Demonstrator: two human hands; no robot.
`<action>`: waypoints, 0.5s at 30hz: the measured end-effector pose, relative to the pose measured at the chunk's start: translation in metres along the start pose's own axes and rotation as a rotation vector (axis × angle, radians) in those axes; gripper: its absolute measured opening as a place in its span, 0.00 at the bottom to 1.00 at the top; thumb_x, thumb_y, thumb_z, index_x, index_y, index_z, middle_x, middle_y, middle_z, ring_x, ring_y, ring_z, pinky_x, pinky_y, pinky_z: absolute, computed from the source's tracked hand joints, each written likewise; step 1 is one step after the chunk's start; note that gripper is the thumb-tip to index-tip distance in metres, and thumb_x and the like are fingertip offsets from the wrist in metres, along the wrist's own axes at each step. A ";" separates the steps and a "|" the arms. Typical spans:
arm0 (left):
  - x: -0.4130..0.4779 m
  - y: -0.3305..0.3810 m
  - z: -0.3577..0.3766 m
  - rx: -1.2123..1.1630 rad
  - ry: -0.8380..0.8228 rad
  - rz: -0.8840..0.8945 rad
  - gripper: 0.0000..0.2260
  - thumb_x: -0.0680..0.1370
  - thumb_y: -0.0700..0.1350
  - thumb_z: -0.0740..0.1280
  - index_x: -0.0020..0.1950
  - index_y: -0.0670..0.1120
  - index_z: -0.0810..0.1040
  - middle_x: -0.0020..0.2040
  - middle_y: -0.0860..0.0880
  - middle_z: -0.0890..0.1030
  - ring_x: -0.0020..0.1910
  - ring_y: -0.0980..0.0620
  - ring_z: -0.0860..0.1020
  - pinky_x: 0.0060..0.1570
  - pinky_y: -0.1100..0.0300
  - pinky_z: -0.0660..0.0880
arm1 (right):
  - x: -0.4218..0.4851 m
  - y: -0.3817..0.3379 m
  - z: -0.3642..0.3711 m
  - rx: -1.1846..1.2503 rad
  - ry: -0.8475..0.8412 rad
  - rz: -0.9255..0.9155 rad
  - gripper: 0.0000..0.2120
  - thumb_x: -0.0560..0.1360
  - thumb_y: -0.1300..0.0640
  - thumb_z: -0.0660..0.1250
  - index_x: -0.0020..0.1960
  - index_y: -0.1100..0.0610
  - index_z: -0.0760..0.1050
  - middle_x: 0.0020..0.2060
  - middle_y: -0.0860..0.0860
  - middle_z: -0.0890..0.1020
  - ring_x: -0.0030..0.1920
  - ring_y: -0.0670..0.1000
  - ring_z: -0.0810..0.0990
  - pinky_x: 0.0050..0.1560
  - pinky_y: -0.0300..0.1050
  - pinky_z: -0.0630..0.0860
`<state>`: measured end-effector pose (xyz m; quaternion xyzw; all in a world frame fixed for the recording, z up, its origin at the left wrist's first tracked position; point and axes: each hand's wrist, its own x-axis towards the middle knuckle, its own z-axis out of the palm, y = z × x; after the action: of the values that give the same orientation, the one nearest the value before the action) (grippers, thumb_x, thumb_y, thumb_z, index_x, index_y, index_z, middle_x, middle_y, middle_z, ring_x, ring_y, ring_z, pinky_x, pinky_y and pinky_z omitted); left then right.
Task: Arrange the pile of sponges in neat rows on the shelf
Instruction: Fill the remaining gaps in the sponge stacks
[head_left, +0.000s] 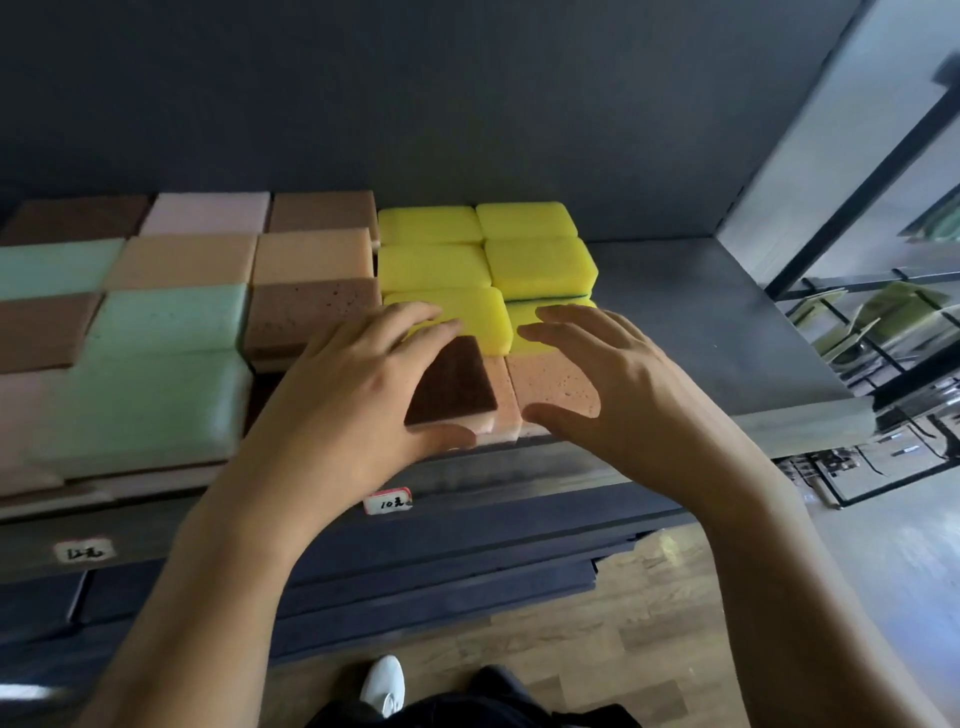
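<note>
Sponges lie in rows on the grey shelf (717, 332). Several yellow sponges (535, 260) form two columns at the middle. At the front edge sit a dark brown sponge (452, 384) and, to its right, an orange-pink sponge (556, 382). My left hand (358, 389) reaches over the brown sponge, fingers on the yellow sponge behind it, thumb at its front edge. My right hand (608, 374) does the same on the orange-pink sponge, fingers spread. To the left lie green (156, 364), brown (317, 317) and peach (311, 257) sponges.
The shelf's right part is bare grey board up to its end. Price tags (388, 501) hang on the shelf's front lip. Lower dark shelves (441, 571) and a wooden floor (597, 649) lie below. A white shoe (384, 683) shows at the bottom. Glass and a black frame (883, 312) stand at right.
</note>
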<state>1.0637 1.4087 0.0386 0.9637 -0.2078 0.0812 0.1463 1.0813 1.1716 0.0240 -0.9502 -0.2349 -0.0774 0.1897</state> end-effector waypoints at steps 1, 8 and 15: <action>-0.006 -0.004 -0.002 0.004 0.014 -0.012 0.37 0.68 0.65 0.66 0.72 0.48 0.70 0.71 0.51 0.70 0.65 0.46 0.73 0.63 0.47 0.70 | 0.003 -0.007 0.000 0.016 0.010 -0.025 0.31 0.71 0.44 0.73 0.72 0.50 0.70 0.70 0.49 0.73 0.70 0.51 0.69 0.67 0.52 0.70; -0.032 -0.027 -0.002 -0.017 0.047 -0.070 0.34 0.68 0.60 0.70 0.70 0.46 0.73 0.67 0.51 0.73 0.61 0.46 0.75 0.58 0.44 0.75 | 0.022 -0.037 0.012 0.008 -0.101 -0.137 0.34 0.72 0.37 0.70 0.74 0.44 0.65 0.74 0.43 0.66 0.73 0.46 0.64 0.67 0.41 0.69; -0.035 -0.033 0.006 -0.069 0.113 -0.064 0.27 0.70 0.50 0.76 0.67 0.45 0.76 0.66 0.51 0.74 0.60 0.47 0.76 0.56 0.47 0.78 | 0.027 -0.042 0.023 -0.035 -0.134 -0.148 0.31 0.73 0.43 0.72 0.73 0.45 0.67 0.71 0.44 0.70 0.69 0.43 0.66 0.52 0.18 0.57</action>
<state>1.0470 1.4487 0.0176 0.9581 -0.1712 0.1236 0.1936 1.0862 1.2257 0.0231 -0.9364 -0.3154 -0.0314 0.1508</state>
